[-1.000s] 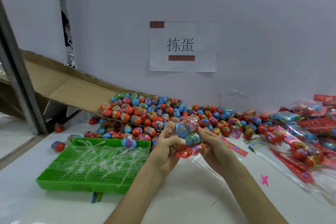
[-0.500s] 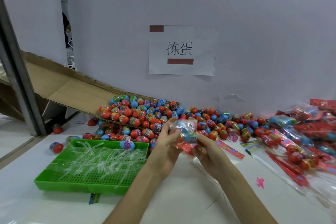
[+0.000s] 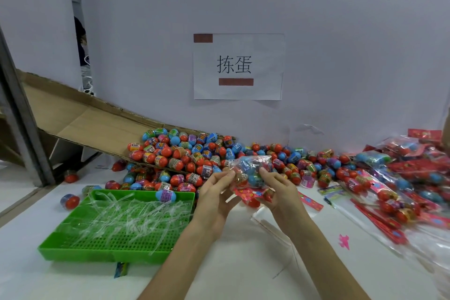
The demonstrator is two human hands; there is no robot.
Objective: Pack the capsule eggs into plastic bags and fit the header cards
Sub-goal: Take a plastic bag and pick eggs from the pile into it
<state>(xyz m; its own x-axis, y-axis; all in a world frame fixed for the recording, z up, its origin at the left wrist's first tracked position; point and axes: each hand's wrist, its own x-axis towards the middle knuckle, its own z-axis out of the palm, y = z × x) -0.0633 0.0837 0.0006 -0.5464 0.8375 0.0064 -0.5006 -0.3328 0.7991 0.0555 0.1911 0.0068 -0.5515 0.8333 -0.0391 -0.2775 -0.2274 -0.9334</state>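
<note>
Change: the bag of capsule eggs [image 3: 253, 169] now lies more sideways than half a second ago.
Left hand [image 3: 214, 193]: pinches the bag's left end.
Right hand [image 3: 280, 193]: grasps the bag and the red header card [image 3: 249, 194].
Room: bare tabletop [image 3: 219, 275] in front; green tray [image 3: 102, 254] to the left, finished packs [image 3: 401, 178] to the right.

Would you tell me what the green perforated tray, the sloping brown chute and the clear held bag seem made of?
Green perforated tray: moulded plastic, slightly glossy, with a regular grid of holes.
Sloping brown chute: likely cardboard, matte, with fold creases and ragged edges.
Clear bag: thin plastic film; it crinkles and glints.
</note>
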